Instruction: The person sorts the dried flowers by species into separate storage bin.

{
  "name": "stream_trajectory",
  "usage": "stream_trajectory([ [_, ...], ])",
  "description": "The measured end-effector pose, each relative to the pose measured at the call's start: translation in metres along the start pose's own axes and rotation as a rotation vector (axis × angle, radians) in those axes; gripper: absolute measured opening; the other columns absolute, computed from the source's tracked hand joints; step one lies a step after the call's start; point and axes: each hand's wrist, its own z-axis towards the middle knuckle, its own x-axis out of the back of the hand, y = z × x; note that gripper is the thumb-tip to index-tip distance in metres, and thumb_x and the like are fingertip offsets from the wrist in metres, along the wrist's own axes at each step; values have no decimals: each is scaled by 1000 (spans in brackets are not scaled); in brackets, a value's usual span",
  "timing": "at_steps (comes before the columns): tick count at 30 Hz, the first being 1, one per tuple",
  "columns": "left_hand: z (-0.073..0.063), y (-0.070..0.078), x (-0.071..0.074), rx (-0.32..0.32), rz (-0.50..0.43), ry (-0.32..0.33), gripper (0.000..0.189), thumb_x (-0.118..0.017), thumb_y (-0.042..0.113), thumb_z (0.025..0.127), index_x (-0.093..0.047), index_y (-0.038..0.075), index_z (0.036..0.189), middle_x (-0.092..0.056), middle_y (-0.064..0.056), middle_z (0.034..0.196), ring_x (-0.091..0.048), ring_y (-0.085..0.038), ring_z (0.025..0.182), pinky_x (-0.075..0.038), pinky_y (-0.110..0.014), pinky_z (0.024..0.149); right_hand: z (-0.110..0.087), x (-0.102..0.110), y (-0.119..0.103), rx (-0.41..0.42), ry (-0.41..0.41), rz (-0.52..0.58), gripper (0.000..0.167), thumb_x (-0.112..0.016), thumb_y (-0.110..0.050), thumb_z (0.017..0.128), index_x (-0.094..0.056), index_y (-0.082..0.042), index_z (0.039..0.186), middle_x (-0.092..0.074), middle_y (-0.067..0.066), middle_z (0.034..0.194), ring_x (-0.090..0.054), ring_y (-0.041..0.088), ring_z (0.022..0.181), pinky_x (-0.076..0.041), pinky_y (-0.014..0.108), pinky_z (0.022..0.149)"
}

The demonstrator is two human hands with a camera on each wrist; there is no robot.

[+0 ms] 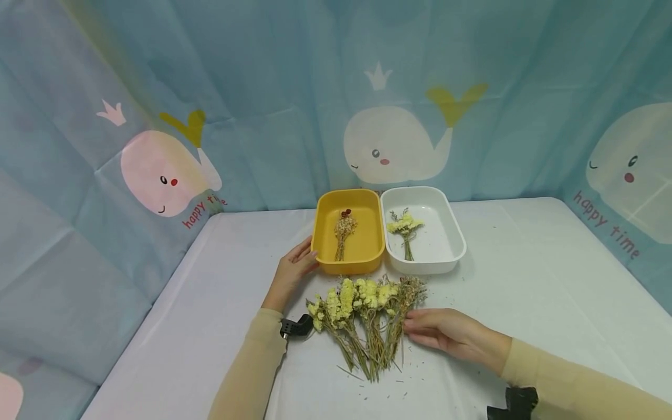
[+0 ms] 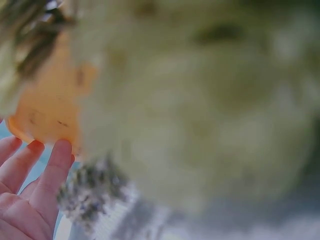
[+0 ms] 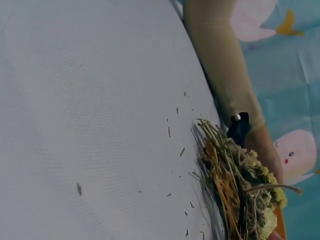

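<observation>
My left hand rests against the left wall of the yellow tray. In the left wrist view its fingers lie fairly straight along the tray's orange-looking side, while blurred blossoms fill most of that view. Several dried flower bunches lie fanned out in front of the trays, yellow heads away from me and cut stems toward me. At their right edge, my right hand has its fingertips beside the stems of a brownish bunch, fingers extended. The right wrist view shows the tangled stems from the side.
A white tray stands against the yellow one, holding a small yellow flower bunch. Inside the yellow tray is a beige bunch with dark red tips. Stem bits litter the white tabletop. A blue whale-print curtain hangs behind.
</observation>
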Motion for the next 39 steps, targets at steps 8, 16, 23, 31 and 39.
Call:
stream_trajectory([
  [8, -2, 3, -1, 2, -11, 9, 56, -60, 17, 101, -40, 15, 153, -45, -9, 156, -50, -27, 139, -56, -31, 103, 5, -6, 2, 0, 95, 13, 60, -66, -1, 92, -36, 17, 141, -72, 4, 96, -72, 12, 89, -60, 28, 93],
  [16, -2, 3, -2, 4, -3, 18, 56, -61, 17, 100, -42, 16, 153, -46, -8, 155, -51, -26, 138, -57, -28, 101, 6, -6, 4, 44, 147, -15, 62, -65, 1, 92, -32, 19, 142, -71, 7, 103, -72, 12, 89, -61, 29, 91],
  [23, -3, 4, -1, 6, -10, 16, 55, -60, 17, 101, -42, 17, 153, -46, -9, 155, -50, -26, 139, -56, -29, 102, 4, -4, 4, 40, 154, -8, 71, -64, 4, 92, -21, 23, 146, -69, 15, 113, -72, 12, 91, -61, 31, 93],
  [31, -2, 4, -1, 2, -8, 16, 56, -61, 17, 100, -42, 16, 153, -46, -9, 155, -50, -27, 139, -55, -33, 104, -3, -2, 7, 28, 203, -26, 72, -67, 2, 91, -26, 21, 146, -57, 24, 132, -70, 11, 92, -60, 29, 93],
  [39, -2, 3, -1, 5, -9, 19, 55, -61, 17, 100, -42, 17, 153, -46, -9, 155, -51, -27, 138, -56, -30, 102, -10, 7, 11, 36, 189, -26, 75, -67, -1, 91, -22, 21, 147, -58, 20, 129, -68, 11, 95, -59, 29, 95],
])
